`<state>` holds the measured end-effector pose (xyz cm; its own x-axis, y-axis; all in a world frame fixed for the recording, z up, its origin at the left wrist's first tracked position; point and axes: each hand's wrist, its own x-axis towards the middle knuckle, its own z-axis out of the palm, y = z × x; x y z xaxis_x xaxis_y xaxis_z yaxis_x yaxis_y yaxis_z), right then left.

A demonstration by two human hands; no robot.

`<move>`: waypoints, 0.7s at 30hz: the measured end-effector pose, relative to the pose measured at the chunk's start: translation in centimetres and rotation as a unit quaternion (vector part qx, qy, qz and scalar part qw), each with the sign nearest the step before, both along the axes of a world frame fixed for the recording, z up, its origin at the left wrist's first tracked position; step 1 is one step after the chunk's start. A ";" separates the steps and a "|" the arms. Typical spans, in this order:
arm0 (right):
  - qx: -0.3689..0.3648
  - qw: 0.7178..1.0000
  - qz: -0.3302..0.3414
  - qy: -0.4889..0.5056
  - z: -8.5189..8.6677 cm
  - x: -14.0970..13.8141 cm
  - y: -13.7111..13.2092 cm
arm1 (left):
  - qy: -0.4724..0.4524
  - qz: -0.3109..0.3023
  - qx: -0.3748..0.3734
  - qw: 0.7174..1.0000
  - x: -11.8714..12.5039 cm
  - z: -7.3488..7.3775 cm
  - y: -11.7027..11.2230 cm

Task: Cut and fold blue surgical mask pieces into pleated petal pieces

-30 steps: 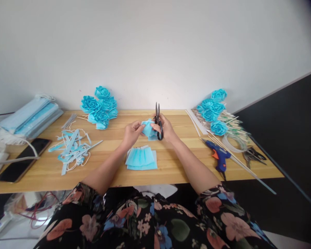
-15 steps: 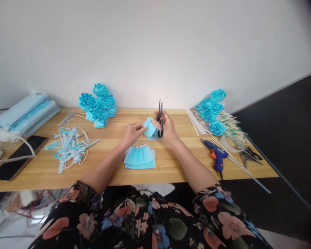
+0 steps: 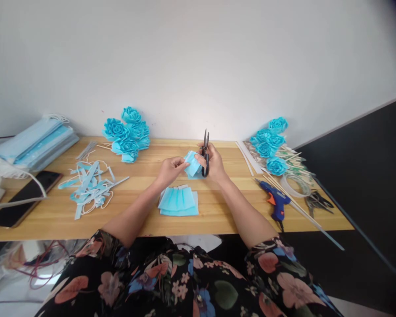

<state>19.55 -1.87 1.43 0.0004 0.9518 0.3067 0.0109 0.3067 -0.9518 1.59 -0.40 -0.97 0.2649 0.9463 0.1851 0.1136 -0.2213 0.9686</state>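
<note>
Between my hands is a blue piece of face mask (image 3: 193, 164), raised over the middle of the table. My left hand (image 3: 172, 169) pinches its left edge between thumb and fingers. My right hand (image 3: 214, 164) grips black-handled scissors (image 3: 206, 140), blades pointing up and slightly apart, while its thumb presses on the mask piece. Nearer to me, a small stack of cut blue mask pieces (image 3: 178, 200) lies flat on the wooden table (image 3: 218, 215).
Left are trimmed strips and ear loops (image 3: 89, 185), a phone (image 3: 24, 198), whole masks (image 3: 36, 141) and blue fabric roses (image 3: 128, 134). Right are more roses (image 3: 267, 143), a blue glue gun (image 3: 275, 198), thin sticks (image 3: 293, 200), clear tubing (image 3: 295, 185) and pliers (image 3: 318, 201).
The view has shifted slightly. Both hands keep the same hold on the mask piece and scissors, with hardly any other movement.
</note>
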 end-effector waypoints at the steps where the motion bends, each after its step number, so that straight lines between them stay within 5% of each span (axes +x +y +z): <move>1: 0.000 1.000 0.002 -0.003 0.0 0.0 0.0 | 0.003 -0.001 0.004 1.000 0.0 0.1 0.0; 12: 0.039 0.994 0.025 -0.098 -0.8 -0.8 -0.4 | 0.024 0.002 0.072 0.997 -0.3 0.7 0.2; 21: -0.035 0.996 0.085 -0.017 -2.0 -0.7 0.6 | -0.109 0.049 -0.039 0.992 -0.8 1.5 0.2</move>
